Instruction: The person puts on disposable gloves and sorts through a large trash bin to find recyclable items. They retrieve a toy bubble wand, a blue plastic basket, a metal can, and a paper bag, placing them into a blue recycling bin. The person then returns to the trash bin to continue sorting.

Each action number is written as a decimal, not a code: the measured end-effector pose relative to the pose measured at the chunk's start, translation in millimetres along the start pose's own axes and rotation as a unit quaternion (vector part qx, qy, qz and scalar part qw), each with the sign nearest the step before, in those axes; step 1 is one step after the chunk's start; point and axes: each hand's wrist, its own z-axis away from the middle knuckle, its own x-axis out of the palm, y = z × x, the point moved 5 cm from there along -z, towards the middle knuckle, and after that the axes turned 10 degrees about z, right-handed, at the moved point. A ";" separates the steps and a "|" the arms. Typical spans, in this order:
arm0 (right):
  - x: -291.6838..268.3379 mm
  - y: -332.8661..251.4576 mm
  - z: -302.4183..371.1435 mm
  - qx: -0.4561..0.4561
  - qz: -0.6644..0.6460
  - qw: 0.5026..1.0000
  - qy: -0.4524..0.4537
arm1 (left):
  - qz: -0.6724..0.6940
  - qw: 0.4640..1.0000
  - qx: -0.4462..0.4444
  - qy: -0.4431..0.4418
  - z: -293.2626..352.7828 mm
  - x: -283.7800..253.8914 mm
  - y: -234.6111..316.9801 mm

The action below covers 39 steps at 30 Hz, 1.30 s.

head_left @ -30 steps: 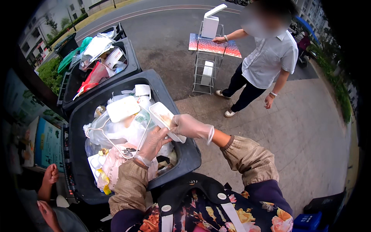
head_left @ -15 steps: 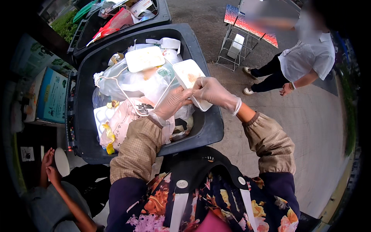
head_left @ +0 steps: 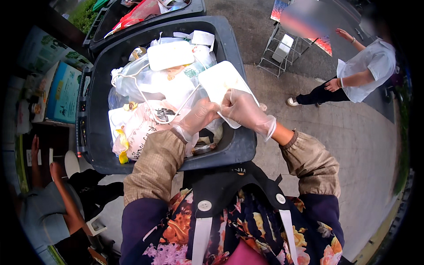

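A white foam food tray (head_left: 223, 79) is held tilted over the right part of an open dark bin (head_left: 242, 150). My right hand (head_left: 245, 112), in a clear thin glove, grips the tray's near edge with curled fingers. My left hand (head_left: 198, 115), gloved the same way, pinches at the tray's lower left corner; its fingertips meet the right hand's. Beneath them the bin is heaped with clear bags (head_left: 137, 81), a pale pink printed bag (head_left: 148, 119) and a second white foam tray (head_left: 170, 54). Yellow peel (head_left: 122, 145) lies at the left of the heap.
Behind stands another dark bin (head_left: 150, 33) with a red bag (head_left: 142, 14). A metal rack (head_left: 271, 57) holding a white box (head_left: 283, 47) is on the pavement. One person in a white shirt (head_left: 370, 73) is at right, another in grey (head_left: 46, 207) at left. A blue-green board (head_left: 66, 95) leans at left.
The foam tray has turned so more of its flat face shows, with both hands still on it. The person at right has shifted and raised an arm. My view has moved slightly.
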 end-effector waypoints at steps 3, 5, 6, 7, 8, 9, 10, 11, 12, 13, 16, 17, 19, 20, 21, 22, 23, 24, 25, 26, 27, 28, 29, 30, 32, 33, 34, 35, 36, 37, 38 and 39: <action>-0.4 0.0 -0.7 -0.018 0.010 0.999 0.035 | 0.038 0.999 0.005 0.011 -4.4 -11.1 -5.6; 3.0 4.7 5.7 -0.042 0.007 0.998 0.042 | 0.075 0.996 0.030 0.028 -0.4 -7.8 -13.4; 3.5 6.9 6.6 -0.033 -0.003 0.999 0.040 | 0.077 0.996 0.021 0.027 -1.2 -9.7 -13.9; 3.9 8.8 7.2 -0.023 -0.013 0.999 0.038 | 0.078 0.997 0.011 0.026 -3.9 -12.4 -12.7; 1.2 10.0 5.0 -0.016 -0.020 0.999 0.040 | 0.078 0.997 0.005 0.021 -7.9 -11.4 -8.5; 3.1 12.6 5.7 -0.017 -0.026 0.998 0.054 | 0.079 0.996 0.006 0.037 -8.1 -9.6 -6.9; 3.7 10.0 9.2 -0.015 -0.016 0.998 0.065 | 0.081 0.995 0.008 0.052 -7.0 -5.1 -6.7; 3.0 5.7 12.9 -0.015 -0.003 0.997 0.077 | 0.083 0.994 0.011 0.064 -8.0 2.2 -4.5; 1.3 2.2 15.5 -0.014 0.010 0.996 0.089 | 0.063 0.995 0.015 0.076 -8.3 8.5 -2.5; -2.3 -3.3 16.4 -0.057 0.069 0.989 0.119 | 0.044 0.995 0.019 0.088 -8.4 15.1 -0.7; -7.0 -15.9 12.2 -0.034 0.239 0.961 0.135 | -0.044 0.987 0.066 0.137 -11.9 24.1 1.6; -7.6 -15.2 11.9 -0.033 0.260 0.958 0.117 | -0.103 0.980 0.074 0.156 -12.7 20.2 -1.0; -11.5 -9.9 12.3 -0.033 0.302 0.949 0.081 | -0.251 0.941 0.112 0.199 -19.4 14.3 -7.8; -12.0 -10.4 11.7 -0.026 0.318 0.946 0.053 | -0.233 0.946 0.102 0.200 -20.6 18.4 -10.3; -14.1 -12.4 9.4 -0.019 0.333 0.942 0.023 | -0.216 0.951 0.093 0.202 -21.0 23.4 -9.7; -14.0 -11.6 7.0 -0.014 0.348 0.937 -0.006 | -0.198 0.955 0.084 0.204 -20.6 24.2 -9.2; -13.8 -10.0 5.2 -0.063 0.343 0.937 -0.009 | -0.200 0.960 0.040 0.193 -22.1 19.3 -9.8; -13.6 -4.3 1.7 -0.052 0.311 0.948 -0.045 | -0.145 0.976 0.016 0.163 -21.0 14.0 -13.3; -13.5 0.2 -2.1 -0.040 0.279 0.956 -0.080 | -0.089 0.987 -0.009 0.132 -19.2 7.8 -17.2; -10.1 4.3 -3.8 -0.030 0.245 0.962 -0.120 | -0.029 0.994 -0.033 0.104 -15.7 4.6 -20.4; -9.6 5.5 -3.3 -0.019 0.206 0.971 -0.119 | -0.019 0.996 -0.037 0.082 -12.9 5.5 -16.5; -9.1 10.9 -5.4 -0.004 0.158 0.981 -0.111 | 0.006 0.997 -0.021 0.076 -15.4 1.0 -17.6; -5.7 17.3 -5.8 0.015 0.108 0.988 -0.105 | 0.033 0.997 -0.008 0.072 -15.8 -4.2 -21.3; -4.4 22.1 -5.7 0.035 0.057 0.993 -0.099 | 0.060 0.996 0.005 0.067 -16.1 -8.7 -24.0; -1.2 33.1 1.0 0.135 -0.115 0.972 -0.156 | 0.074 0.995 0.000 0.063 -13.1 -12.1 -26.5; -2.1 34.5 4.3 0.141 -0.146 0.966 -0.159 | 0.077 0.995 0.002 0.067 -11.2 -9.0 -26.1; -3.7 36.8 7.8 0.147 -0.176 0.960 -0.160 | 0.080 0.994 0.003 0.070 -10.6 -8.3 -27.0; -7.6 37.4 11.3 0.109 -0.216 0.958 -0.157 | 0.057 0.997 -0.004 0.055 -15.5 -18.7 -34.2; -13.0 33.7 11.8 0.096 -0.253 0.953 -0.138 | 0.036 0.994 -0.046 0.094 -10.0 -1.9 -17.5; -12.1 41.8 15.5 0.094 -0.264 0.952 -0.119 | 0.046 0.994 -0.037 0.089 -7.8 -0.4 -18.2; -12.7 47.8 16.2 0.088 -0.274 0.953 -0.099 | 0.054 0.995 -0.024 0.082 -7.2 0.6 -15.4; -13.3 52.4 20.6 0.096 -0.308 0.945 -0.060 | 0.052 0.995 -0.031 0.080 -6.8 2.4 -15.8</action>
